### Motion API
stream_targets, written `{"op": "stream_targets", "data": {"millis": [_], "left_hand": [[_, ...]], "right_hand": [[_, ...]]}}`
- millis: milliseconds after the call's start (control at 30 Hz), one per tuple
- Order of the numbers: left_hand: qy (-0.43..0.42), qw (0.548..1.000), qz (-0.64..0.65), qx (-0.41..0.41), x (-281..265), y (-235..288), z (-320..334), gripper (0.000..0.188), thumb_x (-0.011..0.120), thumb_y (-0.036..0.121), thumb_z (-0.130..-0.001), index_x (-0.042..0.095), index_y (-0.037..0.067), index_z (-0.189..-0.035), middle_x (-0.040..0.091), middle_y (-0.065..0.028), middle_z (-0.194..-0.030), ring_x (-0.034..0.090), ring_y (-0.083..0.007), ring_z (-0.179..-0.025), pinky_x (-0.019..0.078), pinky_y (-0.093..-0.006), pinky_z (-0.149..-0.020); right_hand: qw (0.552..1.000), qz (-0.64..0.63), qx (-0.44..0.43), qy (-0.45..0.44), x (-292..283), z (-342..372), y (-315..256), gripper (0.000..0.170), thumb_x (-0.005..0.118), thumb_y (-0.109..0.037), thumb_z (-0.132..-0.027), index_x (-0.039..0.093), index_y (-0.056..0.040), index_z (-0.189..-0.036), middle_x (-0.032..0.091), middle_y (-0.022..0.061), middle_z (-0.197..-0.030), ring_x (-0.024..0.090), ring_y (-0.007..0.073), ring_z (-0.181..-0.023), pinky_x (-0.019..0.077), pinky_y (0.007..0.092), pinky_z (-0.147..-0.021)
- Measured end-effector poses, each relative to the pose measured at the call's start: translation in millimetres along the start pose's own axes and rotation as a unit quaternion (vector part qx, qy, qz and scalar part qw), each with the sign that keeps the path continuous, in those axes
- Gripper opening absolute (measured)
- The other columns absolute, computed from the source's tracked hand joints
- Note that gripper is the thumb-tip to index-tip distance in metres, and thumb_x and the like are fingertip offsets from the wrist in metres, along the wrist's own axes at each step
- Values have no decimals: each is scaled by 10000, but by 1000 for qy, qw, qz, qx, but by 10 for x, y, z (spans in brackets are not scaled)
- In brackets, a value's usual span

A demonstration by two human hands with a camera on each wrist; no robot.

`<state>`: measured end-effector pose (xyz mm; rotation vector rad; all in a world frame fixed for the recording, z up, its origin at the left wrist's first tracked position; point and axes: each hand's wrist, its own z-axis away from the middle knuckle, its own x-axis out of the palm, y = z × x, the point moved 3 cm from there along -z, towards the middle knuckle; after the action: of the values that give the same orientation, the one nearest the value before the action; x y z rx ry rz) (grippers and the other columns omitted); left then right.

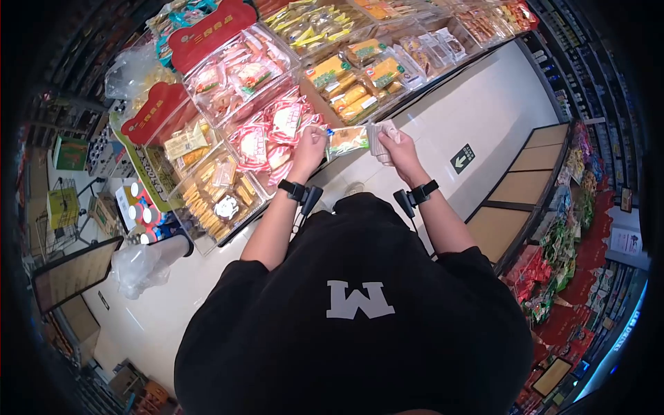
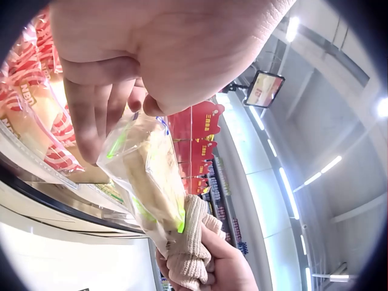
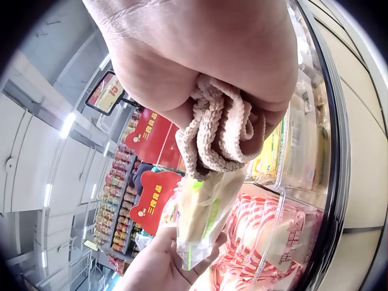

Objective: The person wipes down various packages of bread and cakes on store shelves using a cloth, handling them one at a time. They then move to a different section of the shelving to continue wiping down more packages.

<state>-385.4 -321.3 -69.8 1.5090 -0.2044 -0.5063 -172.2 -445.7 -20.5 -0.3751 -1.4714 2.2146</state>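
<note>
Between my two hands, in front of my chest, is a clear plastic packet of bread (image 1: pixel 348 140) with green print. My left hand (image 1: pixel 311 146) pinches one end of it between thumb and fingers; in the left wrist view the pale bread packet (image 2: pixel 148 167) slants away from the fingertips. A beige ribbed knit cloth (image 3: pixel 215 136) is bunched in my right hand (image 1: pixel 399 149), which grips it at the packet's other end. In the left wrist view the folded cloth (image 2: pixel 189 245) covers that end of the packet.
Bins of red-and-white striped packets (image 1: pixel 287 121) lie just beyond my left hand. Yellow boxed cakes (image 1: pixel 360 72) fill the bins ahead, and biscuit packs (image 1: pixel 225 194) are at the left. Pale floor with an arrow sign (image 1: pixel 462 159) runs along the right, before another shelf (image 1: pixel 515 187).
</note>
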Motion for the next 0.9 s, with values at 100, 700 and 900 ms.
{"op": "stream_targets", "data": {"millis": [100,700,900], "left_hand": [[-42,998,-21,-31,167,98,-17,260,593,223,-963,542,6,-1098,632,-76,-890,616,-134,-801,489,-271,-708],[43,992,-120,-25,744,285,-662,502,615,189,-847,537,-52,-1281,613,-232,-910,607,-370,-906,493,-386,-878],[51,984,-138,-96,693,440,-766,538,605,220,-855,494,-69,-1296,579,-325,-1232,559,-420,-1188,444,-436,-1013]], "right_hand": [[999,6,-20,34,-151,-54,-1,242,666,-159,-928,648,9,-1101,692,49,-959,652,105,-811,522,253,-695],[972,228,-42,-50,-90,-1301,-644,359,704,-246,-900,656,11,-1147,700,66,-998,640,122,-863,509,283,-760],[919,316,-105,-212,213,-1739,-591,354,716,-246,-877,661,3,-1123,718,103,-960,662,165,-852,515,315,-776]]}}
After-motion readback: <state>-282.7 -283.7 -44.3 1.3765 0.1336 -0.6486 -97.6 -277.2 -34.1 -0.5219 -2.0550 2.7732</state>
